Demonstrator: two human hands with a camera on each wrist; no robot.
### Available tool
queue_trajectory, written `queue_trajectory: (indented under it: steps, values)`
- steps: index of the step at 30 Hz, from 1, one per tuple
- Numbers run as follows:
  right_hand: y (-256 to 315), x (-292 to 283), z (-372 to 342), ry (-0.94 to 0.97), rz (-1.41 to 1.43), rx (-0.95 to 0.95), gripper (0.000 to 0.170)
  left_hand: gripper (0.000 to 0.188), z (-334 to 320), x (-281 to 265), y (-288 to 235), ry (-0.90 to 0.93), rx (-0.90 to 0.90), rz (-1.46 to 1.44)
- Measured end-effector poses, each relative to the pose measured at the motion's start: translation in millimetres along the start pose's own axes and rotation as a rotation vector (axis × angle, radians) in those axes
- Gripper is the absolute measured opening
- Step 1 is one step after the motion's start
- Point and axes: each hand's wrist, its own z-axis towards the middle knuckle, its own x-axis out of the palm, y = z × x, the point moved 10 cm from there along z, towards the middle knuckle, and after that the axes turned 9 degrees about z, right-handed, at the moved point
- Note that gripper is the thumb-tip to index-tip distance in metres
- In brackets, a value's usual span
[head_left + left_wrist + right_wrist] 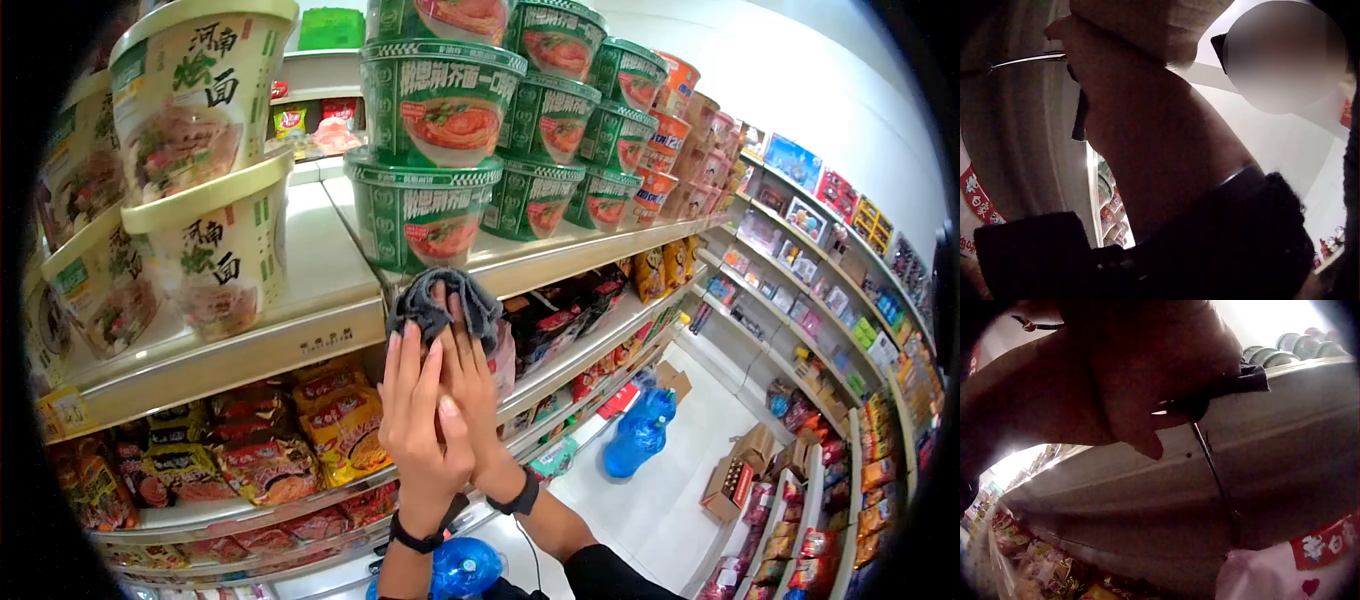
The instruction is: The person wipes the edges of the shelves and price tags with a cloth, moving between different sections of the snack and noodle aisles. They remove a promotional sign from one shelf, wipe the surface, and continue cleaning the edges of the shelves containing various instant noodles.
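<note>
Left hand (425, 420) overlaps the right hand (470, 378), their straight fingers pressed together on a bunched dark grey cloth (415, 298) at the front lip of a pale metal shelf (325, 235), beside a vertical seam. Stacking 2 hands over 1 spot probably adds firmness, and the bunching likely pads the fingertips against the hard edge. Just behind the cloth stands a 3-high stack of round green-and-white noodle tubs (425, 225); whether they touch, I cannot tell. Cream noodle tubs with pale lids (205, 275) stand left, leaving a bare strip of shelf between the groups. Below the lip, shiny bagged noodles (340, 430) and a pink-and-red package (1260, 575) limit downward room. Sideways along the lip looks freest; rearward, the green stack could get bumped.
</note>
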Motion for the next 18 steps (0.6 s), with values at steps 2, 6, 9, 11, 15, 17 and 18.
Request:
queue_trajectory:
  steps: [2, 6, 9, 11, 15, 17, 18]
  values:
    - [0.4, -0.7, 0.3, -0.017, 0.021, -0.015, 0.051, 0.046, -0.6, 0.6, -1.3, 0.023, 0.005, -0.018]
    - [9.3, -16.5, 12.7, 0.071, 0.115, 0.034, 0.054, 0.059, -1.1, 2.5, -10.7, -0.015, 0.016, 0.054]
    - [-5.6, -4.6, 4.4, 0.031, -0.149, -0.206, 0.056, 0.067, 0.1, 19.3, -16.6, 0.026, 0.027, 0.159]
    - [-22.8, -11.0, -0.8, 0.003, -0.088, -0.173, 0.055, 0.071, 1.5, 38.0, -20.0, 0.067, 0.048, 0.200]
    - [-60.6, -26.7, -4.9, -0.071, 0.060, -0.076, 0.055, 0.071, 7.3, 74.9, -36.9, 0.108, 0.115, 0.203]
    - [-88.5, -35.6, -10.1, -0.098, 0.073, -0.040, 0.055, 0.068, 9.0, 96.1, -45.6, 0.110, 0.142, 0.162]
    - [-104.3, -41.4, -14.0, -0.110, 0.075, -0.019, 0.055, 0.067, 9.4, 107.6, -50.8, 0.112, 0.156, 0.142]
